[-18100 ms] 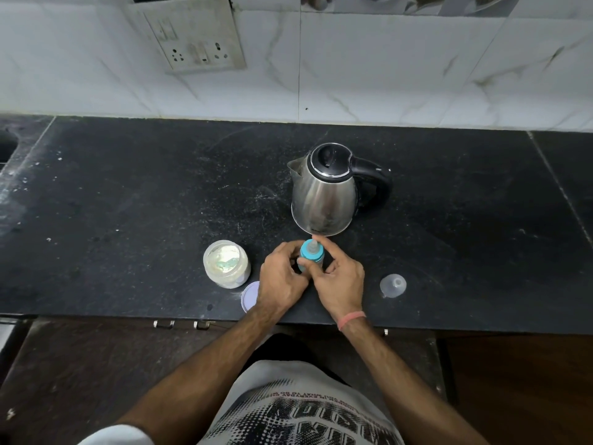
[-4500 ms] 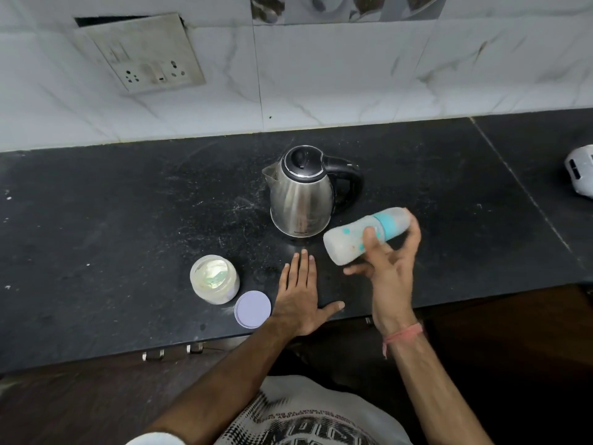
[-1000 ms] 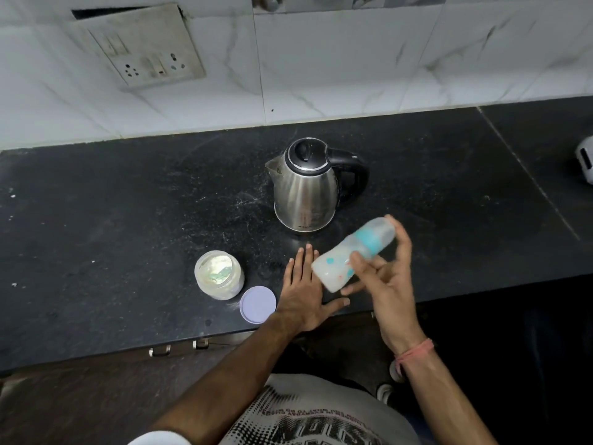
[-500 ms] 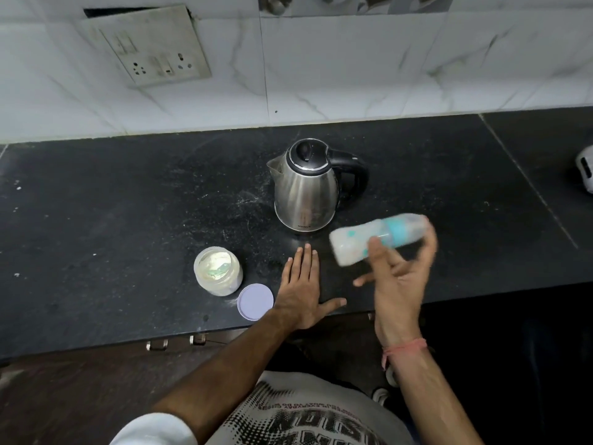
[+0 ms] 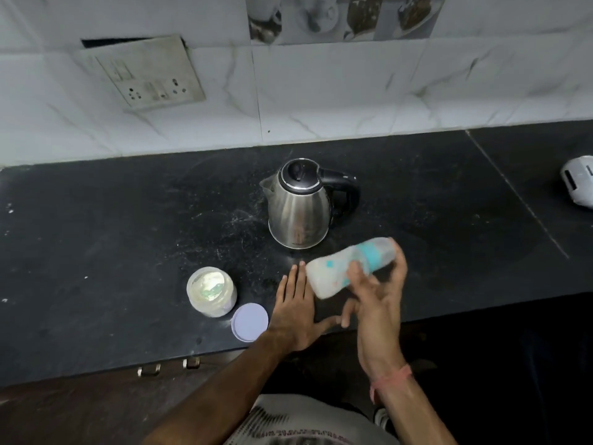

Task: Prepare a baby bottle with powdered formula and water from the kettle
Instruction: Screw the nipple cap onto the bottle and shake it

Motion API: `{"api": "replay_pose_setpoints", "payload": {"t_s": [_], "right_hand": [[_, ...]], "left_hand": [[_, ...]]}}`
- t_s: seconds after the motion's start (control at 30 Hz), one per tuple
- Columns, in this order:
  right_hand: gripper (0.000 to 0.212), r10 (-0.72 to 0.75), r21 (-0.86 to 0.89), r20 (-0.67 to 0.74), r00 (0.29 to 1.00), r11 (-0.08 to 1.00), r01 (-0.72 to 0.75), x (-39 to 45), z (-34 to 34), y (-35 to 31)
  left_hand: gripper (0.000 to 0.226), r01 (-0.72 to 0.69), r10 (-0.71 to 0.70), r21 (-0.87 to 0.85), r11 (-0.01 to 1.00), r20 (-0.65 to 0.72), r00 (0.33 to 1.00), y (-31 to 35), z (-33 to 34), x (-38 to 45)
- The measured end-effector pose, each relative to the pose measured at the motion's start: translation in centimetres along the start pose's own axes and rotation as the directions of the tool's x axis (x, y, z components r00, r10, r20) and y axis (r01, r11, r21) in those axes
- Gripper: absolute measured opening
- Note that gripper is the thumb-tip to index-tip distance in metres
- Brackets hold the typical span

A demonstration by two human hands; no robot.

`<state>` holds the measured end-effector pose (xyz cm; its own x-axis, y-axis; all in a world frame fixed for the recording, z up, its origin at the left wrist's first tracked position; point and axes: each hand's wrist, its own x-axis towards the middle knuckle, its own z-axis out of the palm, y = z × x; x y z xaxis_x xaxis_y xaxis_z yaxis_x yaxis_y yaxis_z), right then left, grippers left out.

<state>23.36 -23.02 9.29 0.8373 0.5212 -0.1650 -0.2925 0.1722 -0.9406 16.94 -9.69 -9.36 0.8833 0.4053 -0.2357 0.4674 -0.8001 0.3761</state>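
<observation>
My right hand (image 5: 377, 293) grips the capped baby bottle (image 5: 330, 271), which is milky white with a teal ring and lies tilted almost sideways above the counter's front edge, blurred by motion. Flat on the black counter (image 5: 112, 239), fingers straight, my left hand (image 5: 296, 308) rests just left of the bottle. Behind both hands stands the steel kettle (image 5: 300, 208), lid shut and black handle to the right. The open formula jar (image 5: 211, 295) stands to the left, and its lilac lid (image 5: 249, 321) lies beside it.
A white appliance (image 5: 579, 184) sits at the counter's far right edge. A switch and socket plate (image 5: 150, 75) hangs on the tiled wall behind. Drawer handles (image 5: 168, 366) show under the counter's front edge.
The bottle has swung in my right hand, its base dipping down and left from the more level pose half a second ago. My left hand stays flat on the counter.
</observation>
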Motion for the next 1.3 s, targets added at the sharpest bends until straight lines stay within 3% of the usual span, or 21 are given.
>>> {"api": "replay_pose_setpoints", "payload": {"t_s": [0.13, 0.2, 0.27, 0.4, 0.5, 0.6, 0.73, 0.83, 0.97, 1.07, 1.2, 1.3], "right_hand": [[0.077, -0.045, -0.043, 0.035, 0.998, 0.998, 0.047, 0.7, -1.1, -0.6], [0.068, -0.047, 0.053, -0.103, 0.994, 0.997, 0.053, 1.7, -2.2, -1.5], [0.065, -0.057, 0.037, -0.145, 0.988, 0.997, 0.063, 2.4, -3.2, -2.7], [0.08, -0.082, -0.142, 0.075, 0.994, 0.986, 0.092, 2.1, -3.4, -3.8], [0.076, -0.05, -0.084, 0.032, 0.998, 0.995, 0.053, 1.9, -2.5, -2.8], [0.077, -0.014, -0.09, 0.118, 0.993, 0.996, 0.025, 1.7, -2.3, -2.0], [0.069, -0.047, -0.047, -0.033, 0.998, 0.998, 0.046, 2.7, -3.8, -3.0], [0.077, -0.032, -0.124, 0.102, 0.994, 0.991, 0.045, 2.4, -4.1, -3.5], [0.068, 0.011, -0.011, 0.047, 0.999, 1.0, -0.011, 2.1, -3.5, -3.1], [0.079, 0.014, -0.101, 0.168, 0.986, 0.995, 0.003, 1.4, -2.6, -2.8], [0.069, 0.025, 0.022, 0.016, 1.0, 0.999, -0.025, 1.7, -2.9, -2.7], [0.077, 0.028, -0.144, 0.142, 0.99, 0.99, -0.007, 1.6, -3.2, -2.5]], "left_hand": [[0.13, -0.003, 0.003, 0.003, 1.0, 0.027, 1.0, 0.2, -0.2, -0.1], [0.133, 0.015, -0.017, 0.058, 0.998, 0.031, 0.999, 0.3, -0.4, -0.2], [0.133, 0.018, -0.02, 0.058, 0.998, 0.036, 0.999, 0.5, -0.5, -0.3], [0.132, 0.031, -0.037, 0.081, 0.996, 0.07, 0.997, 0.8, -1.0, -0.4], [0.131, 0.034, -0.039, 0.091, 0.995, 0.06, 0.997, 0.9, -0.7, -0.4], [0.133, 0.032, -0.037, 0.076, 0.997, 0.064, 0.997, 0.7, -0.4, -0.3], [0.132, 0.042, -0.047, 0.1, 0.994, 0.049, 0.998, 0.8, -0.5, -0.2], [0.133, 0.039, -0.045, 0.106, 0.994, 0.054, 0.998, 0.9, -0.6, -0.3], [0.132, 0.034, -0.042, 0.111, 0.993, 0.067, 0.997, 0.8, -0.5, -0.1], [0.13, 0.028, -0.034, 0.087, 0.996, 0.075, 0.997, 0.7, -0.6, -0.2], [0.13, 0.032, -0.042, 0.124, 0.992, 0.079, 0.996, 1.0, -0.9, -0.3], [0.128, 0.031, -0.045, 0.139, 0.99, 0.099, 0.994, 1.1, -0.9, -0.4]]}}
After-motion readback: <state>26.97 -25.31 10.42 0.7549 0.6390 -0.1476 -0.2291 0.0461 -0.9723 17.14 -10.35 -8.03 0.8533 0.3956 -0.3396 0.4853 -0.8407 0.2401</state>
